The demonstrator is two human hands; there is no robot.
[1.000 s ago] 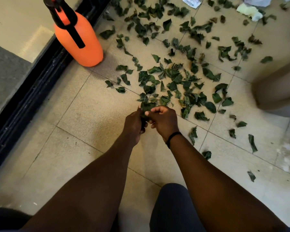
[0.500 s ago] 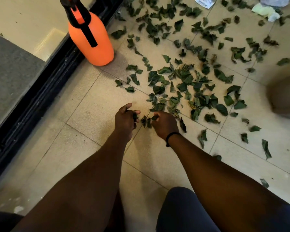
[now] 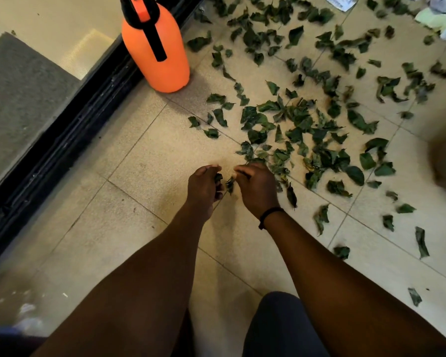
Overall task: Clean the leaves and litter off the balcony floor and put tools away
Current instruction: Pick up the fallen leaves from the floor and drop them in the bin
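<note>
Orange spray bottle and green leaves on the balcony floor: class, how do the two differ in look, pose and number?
The orange spray bottle is one smooth plastic vessel with a black strap; the green leaves are many small, crumpled pieces. The bottle stands upright beside the black door track; the leaves lie flat, scattered over the tiles. Neither hand touches the bottle, whereas the left hand and right hand hold leaves. Both rest on the same tiled floor.

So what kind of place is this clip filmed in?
Most likely a home balcony, next to a sliding door: a beige tiled floor strewn with green leaves, a black door track along its left edge, and an orange pressure sprayer, seemingly for plants, standing beside that track.
</note>
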